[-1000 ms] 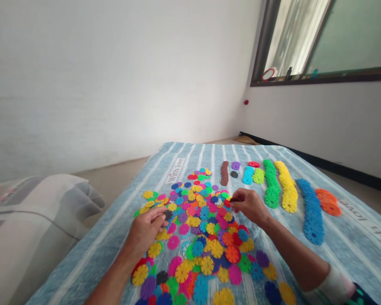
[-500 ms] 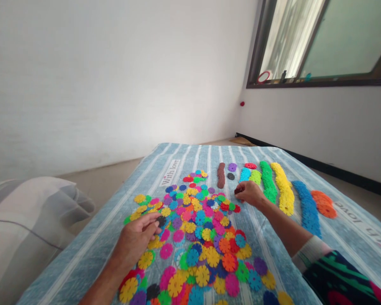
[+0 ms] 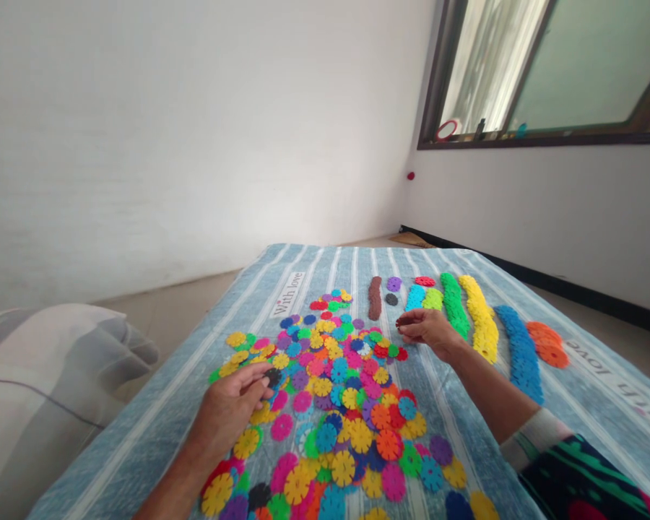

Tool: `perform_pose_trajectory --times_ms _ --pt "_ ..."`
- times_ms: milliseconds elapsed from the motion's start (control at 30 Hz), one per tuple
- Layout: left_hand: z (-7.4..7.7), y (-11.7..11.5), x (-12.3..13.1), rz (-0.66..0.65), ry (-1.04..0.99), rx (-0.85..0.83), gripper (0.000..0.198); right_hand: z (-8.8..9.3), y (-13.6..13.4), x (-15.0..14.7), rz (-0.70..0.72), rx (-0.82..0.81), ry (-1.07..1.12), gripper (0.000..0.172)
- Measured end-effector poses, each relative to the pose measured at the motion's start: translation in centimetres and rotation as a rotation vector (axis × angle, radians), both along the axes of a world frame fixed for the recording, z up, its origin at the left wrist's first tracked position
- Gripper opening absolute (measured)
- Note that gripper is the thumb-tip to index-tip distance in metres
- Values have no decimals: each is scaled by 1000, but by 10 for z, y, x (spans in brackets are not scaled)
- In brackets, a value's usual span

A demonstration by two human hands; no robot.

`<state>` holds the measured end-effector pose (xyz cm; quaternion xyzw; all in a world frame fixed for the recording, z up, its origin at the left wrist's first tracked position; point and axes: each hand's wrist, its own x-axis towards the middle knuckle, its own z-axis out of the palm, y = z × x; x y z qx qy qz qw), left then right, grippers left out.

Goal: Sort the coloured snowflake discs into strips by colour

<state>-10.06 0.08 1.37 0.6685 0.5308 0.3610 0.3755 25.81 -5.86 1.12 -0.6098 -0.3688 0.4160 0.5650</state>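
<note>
Between the thumb and fingers of my left hand (image 3: 232, 401) is a black notched disc (image 3: 273, 377), over the left side of a loose spread of coloured discs (image 3: 342, 468). My right hand (image 3: 430, 332) pinches a dark brown disc (image 3: 401, 323), just beyond the right side of the spread. Close by lie a long brown row of overlapping discs (image 3: 375, 298), a black disc pile (image 3: 391, 299) and a purple pile (image 3: 394, 284). Beyond my right hand are light blue discs (image 3: 414, 297), lime discs (image 3: 433, 298) and a red pile (image 3: 425, 282).
Green (image 3: 453, 303), yellow (image 3: 479, 321) and blue (image 3: 520, 354) rows lie to the right, with an orange group (image 3: 547, 345) beside them. A striped cloth (image 3: 157, 433) covers the surface. Pale sheer fabric (image 3: 59, 404) bulges at the left. A window (image 3: 574, 65) is at upper right.
My right hand has shifted slightly, its fingers a little straighter around the brown disc. My left hand keeps the black disc in nearly the same place. The view has moved slightly.
</note>
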Motion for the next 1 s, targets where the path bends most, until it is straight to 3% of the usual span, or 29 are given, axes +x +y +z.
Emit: perform_pose_trajectory --times_ms 400,733,1000 --pt "0 0 0 2 -11 24 40 7 -24 -20 144 62 294 29" --pt "3 -7 6 -8 29 64 41 -12 -57 -13 56 98 345 27" --pt "8 -19 16 -47 -19 -14 35 -17 -61 -18 75 140 324 27"
